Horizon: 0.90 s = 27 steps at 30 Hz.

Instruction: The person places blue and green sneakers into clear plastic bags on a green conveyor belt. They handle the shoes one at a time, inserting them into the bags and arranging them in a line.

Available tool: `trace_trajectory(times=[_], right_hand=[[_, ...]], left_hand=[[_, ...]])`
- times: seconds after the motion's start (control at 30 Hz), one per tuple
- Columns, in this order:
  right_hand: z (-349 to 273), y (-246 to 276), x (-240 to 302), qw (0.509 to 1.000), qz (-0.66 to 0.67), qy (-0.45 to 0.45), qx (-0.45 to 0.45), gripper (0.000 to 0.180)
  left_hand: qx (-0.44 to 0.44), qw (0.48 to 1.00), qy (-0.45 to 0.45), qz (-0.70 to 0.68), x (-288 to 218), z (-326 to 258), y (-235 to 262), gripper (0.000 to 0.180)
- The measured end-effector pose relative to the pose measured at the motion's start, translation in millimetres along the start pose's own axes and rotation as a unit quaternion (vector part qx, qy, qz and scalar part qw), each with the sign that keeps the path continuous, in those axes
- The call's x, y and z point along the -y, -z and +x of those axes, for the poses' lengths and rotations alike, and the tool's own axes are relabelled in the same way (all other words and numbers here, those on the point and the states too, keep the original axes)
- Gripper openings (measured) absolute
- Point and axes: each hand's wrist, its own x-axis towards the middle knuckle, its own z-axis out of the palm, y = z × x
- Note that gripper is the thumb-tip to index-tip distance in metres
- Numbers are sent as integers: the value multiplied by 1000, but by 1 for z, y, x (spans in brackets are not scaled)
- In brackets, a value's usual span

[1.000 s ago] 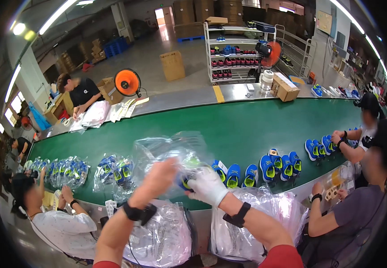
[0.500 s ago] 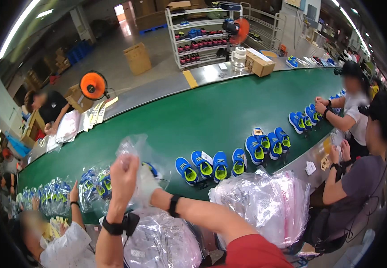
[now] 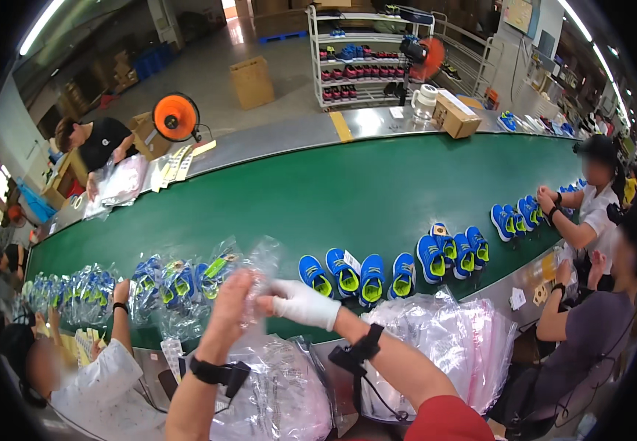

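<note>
Above the near edge of the belt, my left hand (image 3: 232, 295) is closed on a crumpled clear plastic bag (image 3: 263, 256). My right hand (image 3: 305, 304), in a white glove with bare fingertips, meets it and pinches the lower part of the same bag. No shoe can be made out inside this bag. Just beyond my left hand lies a bagged blue and lime shoe (image 3: 212, 278), partly hidden. Several unbagged blue shoes (image 3: 371, 279) with lime linings stand in a row to the right of my hands. Beneath my forearms is a pile of clear bags (image 3: 274, 389).
A second bag stack (image 3: 436, 345) lies to my right. Bagged shoes (image 3: 87, 294) line the green belt (image 3: 333, 191) at left. Co-workers flank me: a white sleeve (image 3: 105, 382) at left, a purple sleeve (image 3: 590, 323) at right. An orange fan (image 3: 175, 116) stands across the belt.
My right hand has come out from behind the plastic and now meets my left hand at the bag. The view has shifted, and a bagged shoe shows on the belt beyond my left hand.
</note>
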Motion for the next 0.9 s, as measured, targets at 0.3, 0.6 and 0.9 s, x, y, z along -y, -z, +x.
trace_trajectory(times=[0.3,0.6,0.9], right_hand=[[-82,82,15,813,-447,137,-348,16],[-49,35,-82,906,-395,132,-79,21],[29,-31,-92,862,-466,180,-87,26]], left_hand=[[-42,984,-128,119,-25,-45,-37,17],[308,827,-243,402,0,-104,-115,10],[151,737,-322,575,21,-74,10,14]])
